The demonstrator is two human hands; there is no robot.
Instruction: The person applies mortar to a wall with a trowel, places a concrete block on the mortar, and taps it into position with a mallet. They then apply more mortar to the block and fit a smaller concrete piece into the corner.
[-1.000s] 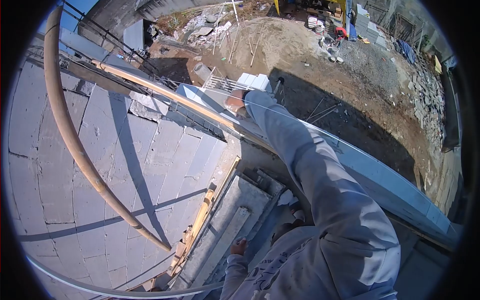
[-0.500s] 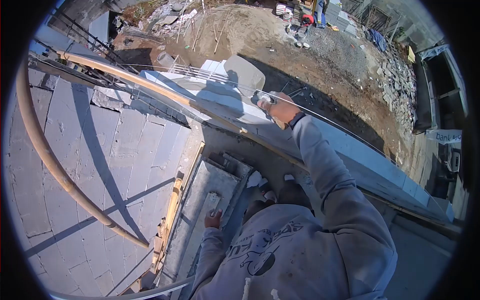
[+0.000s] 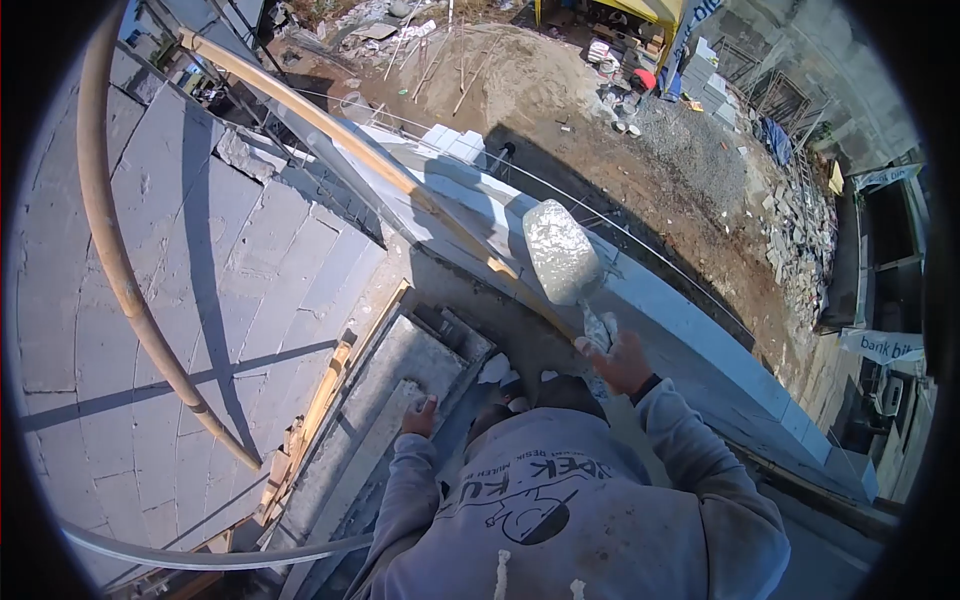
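My right hand grips the handle of a trowel. Its broad blade, streaked with pale mortar, points up and away over the near side of the white block wall. My left hand hangs low beside a long grey board, fingers curled. Whatever those fingers hold, if anything, is too small to make out. A thin string line runs along the wall's outer side.
A wooden rail slants along the wall's inner side. To the left, a curved bamboo pole crosses a grey block wall. Stacked slabs stand by my feet. Far below lie a sand heap and rubble.
My right hand has drawn back from the wall top toward my body, bringing the trowel with its blade turned up into view. My left hand has barely moved.
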